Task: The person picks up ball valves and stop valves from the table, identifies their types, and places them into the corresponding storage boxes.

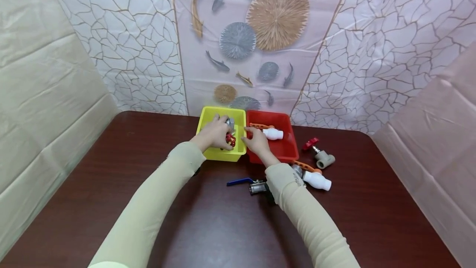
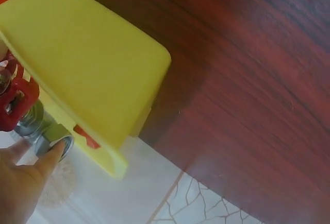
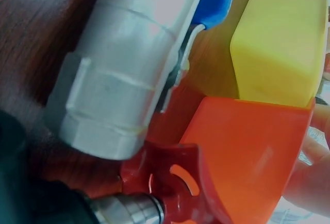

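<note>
Inside the yellow bin [image 1: 241,157], my left hand [image 1: 213,132] holds a metal valve with a red handle [image 1: 230,139]. The left wrist view shows its red handle [image 2: 20,103] and my fingers [image 2: 49,159] against the metal hex end. My right hand [image 1: 257,142] is over the red bin [image 1: 289,148], its fingertips at the rim where the two bins meet, with nothing seen held. A white valve [image 1: 273,134] with an orange handle lies in the red bin near that hand.
Below the bins lies a silver ball valve [image 1: 258,188] with a blue lever [image 1: 239,181], partly under my right wrist. Right of it are another white valve [image 1: 317,180] with an orange handle and a grey valve [image 1: 324,159] with a red handle. A patterned curtain [image 1: 148,44] stands behind the table.
</note>
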### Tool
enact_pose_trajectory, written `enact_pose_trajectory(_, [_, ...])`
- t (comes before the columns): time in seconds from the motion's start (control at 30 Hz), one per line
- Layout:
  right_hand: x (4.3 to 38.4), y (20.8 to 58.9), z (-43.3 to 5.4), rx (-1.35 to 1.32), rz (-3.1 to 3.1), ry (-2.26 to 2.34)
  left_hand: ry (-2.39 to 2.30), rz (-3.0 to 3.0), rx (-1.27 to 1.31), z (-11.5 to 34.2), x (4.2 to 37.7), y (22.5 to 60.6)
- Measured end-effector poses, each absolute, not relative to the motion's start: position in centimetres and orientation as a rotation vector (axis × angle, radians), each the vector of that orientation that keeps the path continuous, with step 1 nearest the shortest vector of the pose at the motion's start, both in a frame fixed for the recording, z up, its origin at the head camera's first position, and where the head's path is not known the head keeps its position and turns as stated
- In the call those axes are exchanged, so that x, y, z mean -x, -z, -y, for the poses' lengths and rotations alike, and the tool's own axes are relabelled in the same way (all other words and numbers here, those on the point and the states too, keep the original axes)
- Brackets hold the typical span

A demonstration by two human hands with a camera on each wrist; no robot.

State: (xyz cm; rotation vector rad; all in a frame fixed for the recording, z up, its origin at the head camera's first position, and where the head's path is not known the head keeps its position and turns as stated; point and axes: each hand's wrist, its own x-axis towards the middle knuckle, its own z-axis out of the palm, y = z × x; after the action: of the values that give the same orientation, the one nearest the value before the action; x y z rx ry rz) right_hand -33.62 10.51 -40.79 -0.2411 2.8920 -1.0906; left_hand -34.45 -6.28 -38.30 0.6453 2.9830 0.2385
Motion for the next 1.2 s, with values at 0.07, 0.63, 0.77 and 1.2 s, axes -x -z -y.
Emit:
enact_pose_trajectory(0.07, [33.6,40.8,-10.5,0.236,-2.894,1.102,-0.247,-2.980,-0.650,6.0,34.5,38.4])
enact_pose_trajectory(0.63, [33.3,40.8,-10.6,0.227,-2.884,1.133,0.035,-2.951,-0.782,4.7,35.5,39.3])
enact_pose_trajectory(0.77, [33.4,40.8,-10.6,0.230,-2.894,1.141,0.047,-2.944,-0.792,4.6,35.6,39.4])
enact_pose_trajectory(1.2, [33.2,40.8,-10.4,0.235,-2.896,1.168,0.143,-2.877,-0.900,4.4,36.0,40.2])
